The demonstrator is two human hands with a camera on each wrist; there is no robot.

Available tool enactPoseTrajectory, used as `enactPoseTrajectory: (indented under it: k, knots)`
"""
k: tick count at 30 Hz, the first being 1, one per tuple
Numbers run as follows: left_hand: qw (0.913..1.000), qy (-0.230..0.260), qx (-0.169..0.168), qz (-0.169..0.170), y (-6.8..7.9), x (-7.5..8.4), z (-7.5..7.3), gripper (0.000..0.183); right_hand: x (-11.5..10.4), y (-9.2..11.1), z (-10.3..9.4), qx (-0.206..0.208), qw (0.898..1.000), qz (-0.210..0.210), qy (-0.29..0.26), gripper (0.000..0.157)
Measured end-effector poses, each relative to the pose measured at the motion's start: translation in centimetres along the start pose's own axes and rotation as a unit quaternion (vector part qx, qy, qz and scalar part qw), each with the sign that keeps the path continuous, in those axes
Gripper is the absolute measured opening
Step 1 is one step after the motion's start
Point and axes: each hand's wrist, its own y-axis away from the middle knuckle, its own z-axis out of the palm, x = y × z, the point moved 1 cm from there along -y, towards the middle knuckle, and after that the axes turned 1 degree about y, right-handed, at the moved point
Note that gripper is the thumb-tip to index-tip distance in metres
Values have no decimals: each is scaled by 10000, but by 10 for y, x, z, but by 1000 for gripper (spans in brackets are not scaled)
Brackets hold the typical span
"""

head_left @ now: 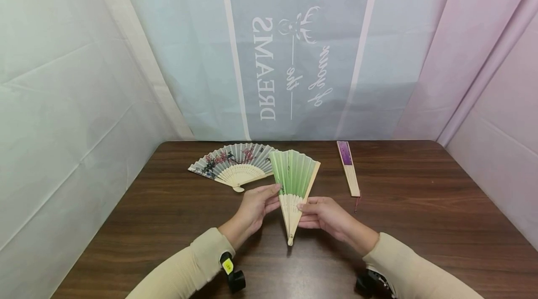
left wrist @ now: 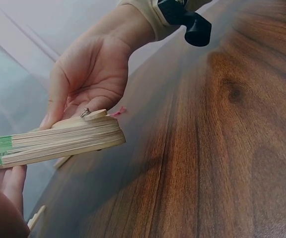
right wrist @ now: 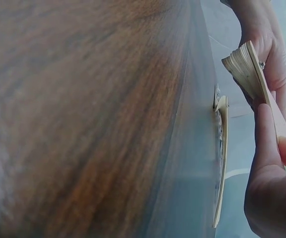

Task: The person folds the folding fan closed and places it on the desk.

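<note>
While the green fan (head_left: pixel 296 177) is pinched, partly spread, by left hand (head_left: pixel 254 208) and right hand (head_left: pixel 329 218) above the table (head_left: pixel 147 229), short of its far edge, unfolding seems in hand, and wider spreading is probably required.

Plain ol' brown wood-grain table (head_left: pixel 420 205), flowery gray fan (head_left: pixel 237 163) spread out, skinny purple fan (head_left: pixel 348 168) folded up, bluish backdrop (head_left: pixel 344 0) with backwards sideways DREAMS lettering (head_left: pixel 264 46)
</note>
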Motion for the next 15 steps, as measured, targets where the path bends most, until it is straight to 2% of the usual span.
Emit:
enactPoseTrajectory:
  k: [15]
  knots:
    - [9997,-199,-89,56,1,0,1,40,1,0,1,-64,9999,75,40,24]
